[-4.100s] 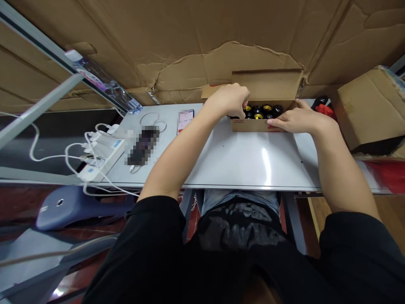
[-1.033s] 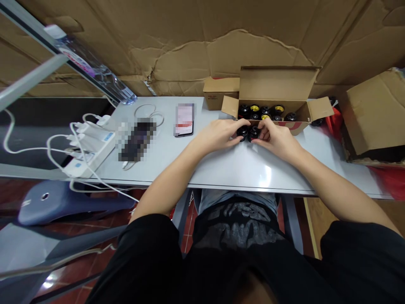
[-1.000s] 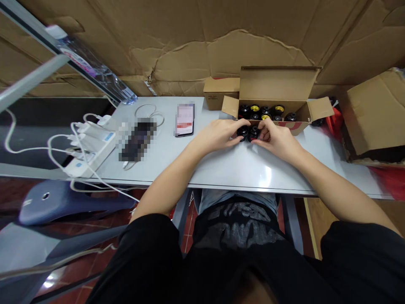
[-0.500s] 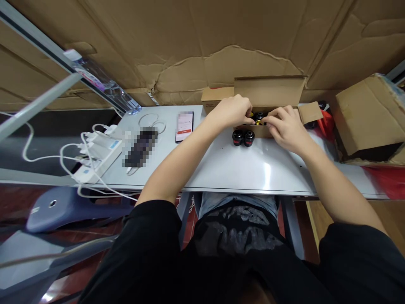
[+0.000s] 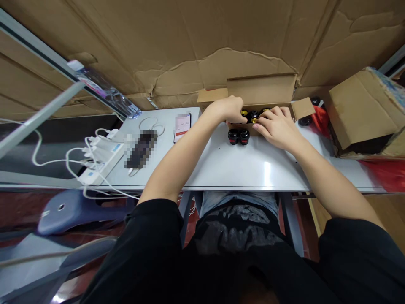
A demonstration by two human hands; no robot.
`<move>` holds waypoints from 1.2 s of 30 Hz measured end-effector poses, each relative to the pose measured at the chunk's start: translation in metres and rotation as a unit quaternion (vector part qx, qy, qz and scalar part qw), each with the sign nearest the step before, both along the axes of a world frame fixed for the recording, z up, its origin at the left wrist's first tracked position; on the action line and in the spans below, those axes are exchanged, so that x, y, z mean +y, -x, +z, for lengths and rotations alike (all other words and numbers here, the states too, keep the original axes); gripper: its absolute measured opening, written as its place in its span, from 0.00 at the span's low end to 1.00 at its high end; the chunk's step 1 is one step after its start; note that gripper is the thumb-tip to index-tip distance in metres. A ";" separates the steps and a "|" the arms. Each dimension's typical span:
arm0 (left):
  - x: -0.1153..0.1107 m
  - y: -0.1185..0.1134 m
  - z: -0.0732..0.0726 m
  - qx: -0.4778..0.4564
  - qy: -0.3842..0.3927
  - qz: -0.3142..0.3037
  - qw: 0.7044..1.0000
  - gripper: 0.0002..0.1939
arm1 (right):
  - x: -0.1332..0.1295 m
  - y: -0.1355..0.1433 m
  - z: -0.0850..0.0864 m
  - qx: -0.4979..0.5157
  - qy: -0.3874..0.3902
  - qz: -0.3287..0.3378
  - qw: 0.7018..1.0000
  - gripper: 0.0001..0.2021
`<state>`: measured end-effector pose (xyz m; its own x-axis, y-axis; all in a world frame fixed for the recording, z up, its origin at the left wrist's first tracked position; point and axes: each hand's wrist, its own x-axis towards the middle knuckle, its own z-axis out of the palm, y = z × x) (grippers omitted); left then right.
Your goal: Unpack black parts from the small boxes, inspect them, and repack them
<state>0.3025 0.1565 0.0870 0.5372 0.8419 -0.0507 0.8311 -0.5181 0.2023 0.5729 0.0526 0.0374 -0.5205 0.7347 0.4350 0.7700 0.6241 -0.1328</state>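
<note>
An open cardboard box [image 5: 262, 90] with raised flaps stands at the back of the table, holding several black and yellow round parts [image 5: 254, 116]. My left hand [image 5: 230, 110] reaches over the box's left end, its fingertips down inside and hidden. Over the right half of the box lies my right hand [image 5: 278, 126], fingers bent over the parts and thumb at the front wall; whether it grips one cannot be made out. Two black parts with red marks [image 5: 238, 137] stand side by side on the table before the box.
At the left are a phone [image 5: 182, 126], a blurred dark device [image 5: 141, 149], a white power strip [image 5: 104, 162] with cables and a plastic bottle [image 5: 103, 88]. A larger carton [image 5: 360, 109], red plastic [image 5: 322, 120] and black parts [image 5: 305, 121] sit at the right.
The whole view has shifted slightly. My right hand has spread further over the box's right half, and more of the black and yellow parts shows between my hands.
</note>
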 end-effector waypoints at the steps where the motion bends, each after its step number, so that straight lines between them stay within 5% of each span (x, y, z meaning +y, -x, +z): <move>1: 0.000 -0.001 -0.001 -0.006 -0.001 0.006 1.000 0.09 | 0.001 0.000 -0.001 0.001 -0.001 -0.002 1.000 0.31; 7: -0.003 -0.011 -0.001 -0.018 -0.017 -0.022 0.999 0.18 | 0.006 -0.001 -0.002 0.040 0.013 -0.005 0.999 0.28; 12: -0.020 -0.012 0.022 0.006 0.034 0.040 0.999 0.10 | 0.009 -0.003 -0.003 0.111 0.021 -0.032 0.993 0.18; 18: -0.037 0.011 0.042 -0.110 0.008 0.048 0.993 0.07 | 0.013 -0.002 -0.007 0.268 -0.006 -0.031 0.963 0.13; 25: -0.061 0.010 0.045 -0.198 -0.084 -0.053 0.975 0.11 | 0.031 -0.028 -0.001 0.402 0.027 -0.001 0.915 0.30; 28: -0.076 -0.001 0.032 -0.194 -0.104 -0.091 0.971 0.11 | 0.030 -0.032 0.010 0.491 0.105 0.033 0.864 0.25; 33: -0.090 -0.014 0.012 -0.171 -0.180 -0.157 0.956 0.11 | 0.008 -0.017 0.034 0.632 0.280 0.072 0.719 0.22; 36: -0.092 -0.020 -0.003 -0.145 -0.214 -0.179 0.949 0.11 | -0.001 -0.009 0.045 0.653 0.339 0.073 0.673 0.24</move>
